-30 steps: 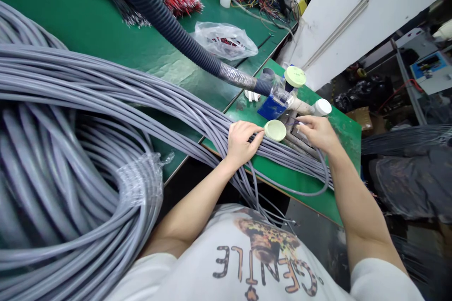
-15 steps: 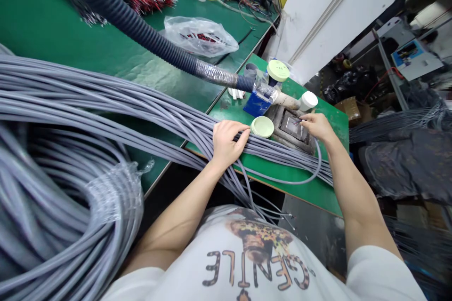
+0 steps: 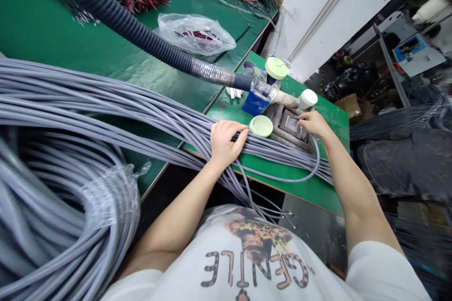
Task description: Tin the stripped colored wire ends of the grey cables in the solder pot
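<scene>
A thick bundle of grey cables runs across the green bench to a small green table. My left hand lies on that bundle beside a pale green round lid, its fingers curled around the cables. My right hand pinches the stripped end of a single grey cable over a dark metal tray. The cable loops back from that hand toward the bundle.
A corrugated dark hose ends at a blue block above the tray. A second green lid, a white cap and a clear plastic bag lie nearby. Coiled grey cables fill the left.
My right hand has moved up and away from the green lid onto the tray, uncovering it. My left hand has stayed on the bundle. The view has shifted a little.
</scene>
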Tool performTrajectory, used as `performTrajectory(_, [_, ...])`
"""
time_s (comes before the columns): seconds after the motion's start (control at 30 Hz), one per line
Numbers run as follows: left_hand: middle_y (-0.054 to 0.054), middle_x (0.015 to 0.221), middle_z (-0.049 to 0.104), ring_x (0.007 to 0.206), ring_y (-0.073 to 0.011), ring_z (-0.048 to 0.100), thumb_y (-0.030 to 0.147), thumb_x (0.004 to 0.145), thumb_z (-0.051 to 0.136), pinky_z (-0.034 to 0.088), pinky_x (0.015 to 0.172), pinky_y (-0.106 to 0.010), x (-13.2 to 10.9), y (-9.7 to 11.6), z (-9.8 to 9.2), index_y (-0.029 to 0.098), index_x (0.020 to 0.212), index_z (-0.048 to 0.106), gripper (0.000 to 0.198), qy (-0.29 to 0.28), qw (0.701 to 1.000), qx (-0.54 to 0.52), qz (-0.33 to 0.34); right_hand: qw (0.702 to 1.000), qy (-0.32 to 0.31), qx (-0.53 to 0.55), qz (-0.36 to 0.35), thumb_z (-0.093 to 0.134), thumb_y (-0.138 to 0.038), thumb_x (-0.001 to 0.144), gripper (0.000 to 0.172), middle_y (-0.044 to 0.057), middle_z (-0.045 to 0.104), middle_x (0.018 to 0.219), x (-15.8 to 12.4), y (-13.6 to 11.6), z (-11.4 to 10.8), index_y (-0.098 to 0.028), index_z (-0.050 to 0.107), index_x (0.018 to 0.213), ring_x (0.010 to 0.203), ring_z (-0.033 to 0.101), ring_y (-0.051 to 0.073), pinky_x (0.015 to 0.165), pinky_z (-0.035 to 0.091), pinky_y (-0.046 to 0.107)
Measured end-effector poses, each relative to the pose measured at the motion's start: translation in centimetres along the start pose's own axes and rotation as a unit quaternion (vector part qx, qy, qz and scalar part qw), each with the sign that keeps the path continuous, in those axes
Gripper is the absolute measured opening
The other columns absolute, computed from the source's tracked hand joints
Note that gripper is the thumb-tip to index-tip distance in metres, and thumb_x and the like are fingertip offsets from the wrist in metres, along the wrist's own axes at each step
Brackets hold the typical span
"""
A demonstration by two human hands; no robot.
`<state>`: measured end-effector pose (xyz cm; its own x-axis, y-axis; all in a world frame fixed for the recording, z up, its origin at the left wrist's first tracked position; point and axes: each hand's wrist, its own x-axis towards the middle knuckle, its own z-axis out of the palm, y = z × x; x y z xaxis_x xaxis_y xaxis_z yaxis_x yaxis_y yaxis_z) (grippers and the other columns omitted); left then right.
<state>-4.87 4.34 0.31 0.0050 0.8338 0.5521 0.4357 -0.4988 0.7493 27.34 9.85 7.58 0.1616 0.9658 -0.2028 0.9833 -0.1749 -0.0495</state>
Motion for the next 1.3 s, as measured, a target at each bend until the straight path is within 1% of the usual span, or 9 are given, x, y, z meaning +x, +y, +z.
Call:
performTrajectory(0.23, [-0.003,0.087,0.071,0.087,-0.0197,0.061,0.031,0.087,0.059,0.038,0.085,-0.038,0.1,0.1,0.0,0.023,0.087,0.068,0.012,-0.001,1.000,0.003,0.000,0.999,-0.005,-0.031,0.019,0.061,-0.029,0.076,0.036,0.009,0.073,0.106,0.2,-0.8,0.4,-0.020,0.073,0.108,0.098,0.065,0.024,0.081,0.046,0.030])
performTrajectory(0.37, [-0.003,0.087,0.071,0.086,-0.0197,0.061,0.031,0.087,0.059,0.038,0.085,-0.038,0.1,0.2,0.0,0.023,0.087,0.069,0.012,-0.002,1.000,0.003,0.000,1.000,0.020,-0.016,-0.001,0.060,-0.027,0.076,0.033,0.009,0.074,0.098,-1.0,-1.2,-0.8,-0.020,0.075,0.104,0.089,0.065,0.023,0.076,0.046,0.029])
performTrajectory(0.47, [-0.003,0.087,0.071,0.087,-0.0192,0.061,0.030,0.086,0.060,0.038,0.085,-0.037,0.1,0.1,-0.1,0.022,0.087,0.069,0.013,-0.003,1.000,0.004,0.001,0.995,0.080,0.052,-0.039,0.061,-0.027,0.076,0.031,0.006,0.072,0.076,-4.3,-2.0,-2.9,-0.016,0.075,0.101,0.071,0.063,0.019,0.065,0.044,0.027])
performTrajectory(0.6, [-0.004,0.086,0.071,0.086,-0.0188,0.061,0.029,0.085,0.061,0.040,0.086,-0.036,0.2,0.1,-0.2,0.020,0.085,0.070,0.013,0.004,1.000,-0.021,-0.010,0.955,0.137,0.259,-0.051,0.060,-0.033,0.081,0.042,-0.006,0.051,0.043,-11.4,-4.2,-4.8,-0.015,0.065,0.119,0.042,0.046,0.010,0.050,0.039,0.024])
performTrajectory(0.73, [-0.004,0.084,0.070,0.083,-0.0182,0.061,0.029,0.084,0.062,0.045,0.082,-0.034,-0.9,2.1,0.1,0.019,0.085,0.072,0.014,0.018,0.984,-0.165,-0.065,0.886,0.166,0.434,0.002,0.064,-0.036,0.081,0.035,-0.006,0.055,0.045,-17.9,-6.6,-2.5,-0.017,0.066,0.110,0.036,0.043,0.009,0.040,0.035,0.021])
performTrajectory(0.83, [-0.007,0.086,0.070,0.085,-0.0186,0.062,0.032,0.086,0.061,0.048,0.080,-0.032,-2.7,5.5,0.7,0.018,0.090,0.075,0.019,-0.125,0.929,-0.328,-0.115,0.856,0.235,0.458,0.040,0.067,-0.036,0.080,0.023,-0.006,0.054,0.045,-21.0,-7.9,0.8,-0.017,0.067,0.092,0.038,0.045,0.009,0.041,0.038,0.021])
performTrajectory(0.97, [-0.006,0.081,0.067,0.079,-0.0165,0.060,0.037,0.088,0.058,0.047,0.076,-0.030,-4.7,9.5,1.3,0.017,0.103,0.074,0.029,-0.284,0.846,-0.420,-0.165,0.873,0.292,0.390,0.018,0.068,-0.031,0.080,0.016,-0.005,0.058,0.054,-23.5,-9.1,4.1,-0.020,0.065,0.092,0.047,0.051,0.010,0.049,0.042,0.023])
performTrajectory(1.1, [-0.008,0.091,0.068,0.086,-0.0179,0.061,0.038,0.084,0.063,0.047,0.081,-0.030,-4.9,10.7,1.0,0.016,0.094,0.076,0.027,-0.302,0.804,-0.473,-0.197,0.893,0.320,0.310,-0.068,0.066,-0.023,0.082,0.008,-0.004,0.061,0.064,-24.8,-9.8,5.4,-0.022,0.064,0.089,0.054,0.053,0.010,0.054,0.042,0.023])
performTrajectory(1.3, [-0.007,0.089,0.070,0.086,-0.0183,0.062,0.033,0.082,0.067,0.048,0.084,-0.030,-4.8,10.5,0.0,0.017,0.080,0.077,0.019,-0.289,0.807,-0.474,-0.200,0.893,0.320,0.276,-0.154,0.063,-0.015,0.083,0.010,-0.002,0.061,0.067,-25.0,-10.4,5.8,-0.022,0.060,0.090,0.058,0.051,0.011,0.058,0.039,0.025])
